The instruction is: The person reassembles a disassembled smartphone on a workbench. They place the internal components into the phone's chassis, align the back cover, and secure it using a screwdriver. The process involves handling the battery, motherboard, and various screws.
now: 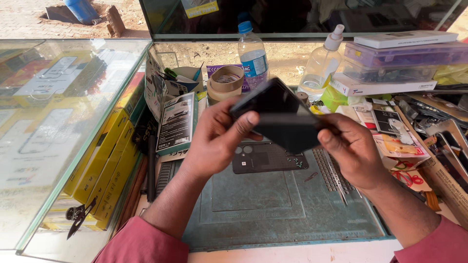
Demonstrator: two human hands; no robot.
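Observation:
Both my hands hold a black smartphone [280,114] tilted above the work mat. My left hand [217,141] grips its left end, with the thumb pressed on the dark screen. At the phone's right end, my right hand [353,148] closes its fingers around the edge. Below the phone, a dark phone back cover [265,158] with camera holes lies flat on the blue-green repair mat [273,209]. A few tiny screws lie on the cover's right part.
Metal tweezers [336,178] lie on the mat's right side. Behind stand a tape roll [226,83], a water bottle [252,53], a spray bottle [321,63] and stacked plastic boxes [399,61]. A glass display case [58,126] with yellow boxes lies left. Papers and packets clutter the right.

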